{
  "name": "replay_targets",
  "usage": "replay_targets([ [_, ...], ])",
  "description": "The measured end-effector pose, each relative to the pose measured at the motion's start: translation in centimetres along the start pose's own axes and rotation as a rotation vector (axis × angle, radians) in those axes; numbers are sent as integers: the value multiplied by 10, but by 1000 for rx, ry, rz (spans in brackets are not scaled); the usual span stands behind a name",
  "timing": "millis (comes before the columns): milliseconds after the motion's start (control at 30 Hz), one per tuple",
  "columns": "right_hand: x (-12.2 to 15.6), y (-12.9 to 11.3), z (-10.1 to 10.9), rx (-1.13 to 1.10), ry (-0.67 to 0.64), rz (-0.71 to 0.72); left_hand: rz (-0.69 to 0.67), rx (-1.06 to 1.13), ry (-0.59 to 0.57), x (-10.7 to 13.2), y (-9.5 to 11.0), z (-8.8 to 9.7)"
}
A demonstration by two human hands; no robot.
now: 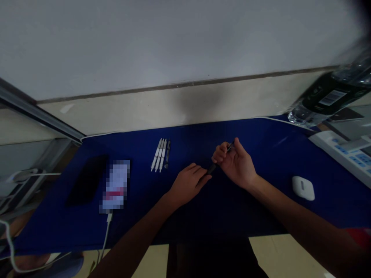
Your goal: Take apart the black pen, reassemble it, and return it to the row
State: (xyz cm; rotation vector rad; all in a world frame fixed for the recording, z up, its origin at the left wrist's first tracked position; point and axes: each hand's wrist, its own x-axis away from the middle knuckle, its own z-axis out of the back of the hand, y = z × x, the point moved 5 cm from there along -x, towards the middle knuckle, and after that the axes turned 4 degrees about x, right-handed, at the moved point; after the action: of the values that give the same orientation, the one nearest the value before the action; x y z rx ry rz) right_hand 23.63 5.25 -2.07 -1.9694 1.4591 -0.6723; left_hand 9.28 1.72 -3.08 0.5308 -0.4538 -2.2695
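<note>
My right hand [235, 164] is curled around a slim black pen [212, 168], with the pen's metal-glinting tip end [230, 147] showing past the fingers. My left hand [188, 184] lies palm down, and its fingertips reach the pen's lower end. Whether those fingers grip the pen, I cannot tell. To the left of my hands, several white pens [159, 155] lie side by side on the blue desk mat [232, 210], with a dark pen [167, 153] beside them.
A black phone [87, 179] lies beside a phone with a blurred screen [116, 185] and white cable [106, 235]. A white earbud case [303, 188] sits right. A water bottle [327, 96] and a white-and-blue keypad device [348, 154] stand far right, against a wall.
</note>
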Motion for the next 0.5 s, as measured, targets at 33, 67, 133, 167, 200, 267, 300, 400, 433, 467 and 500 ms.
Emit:
replay_targets([
  [33,-2,-2,3,88,12,40,17,-2,15,0,-2,2],
  [67,-3,-4,6,194,25,81,36,-7,30,0,-5,4],
  [133,-4,-9,10,436,62,166,71,-24,58,1,-10,8],
  [167,-3,-12,11,562,77,209,83,-39,71,1,-12,10],
  [200,-1,-16,11,683,88,254,94,-56,84,2,-13,11],
  [267,5,-21,8,894,76,335,118,-91,117,3,-16,14],
  [300,8,-22,5,972,61,361,135,-107,140,3,-17,15],
  [400,14,-22,-2,1055,28,407,205,-149,210,5,-23,20],
  [433,15,-20,-3,1058,24,412,230,-162,226,6,-25,21],
  [467,16,-19,-4,1061,21,412,256,-173,235,6,-28,22],
  [500,16,-17,-4,1066,18,408,282,-183,237,6,-31,23],
])
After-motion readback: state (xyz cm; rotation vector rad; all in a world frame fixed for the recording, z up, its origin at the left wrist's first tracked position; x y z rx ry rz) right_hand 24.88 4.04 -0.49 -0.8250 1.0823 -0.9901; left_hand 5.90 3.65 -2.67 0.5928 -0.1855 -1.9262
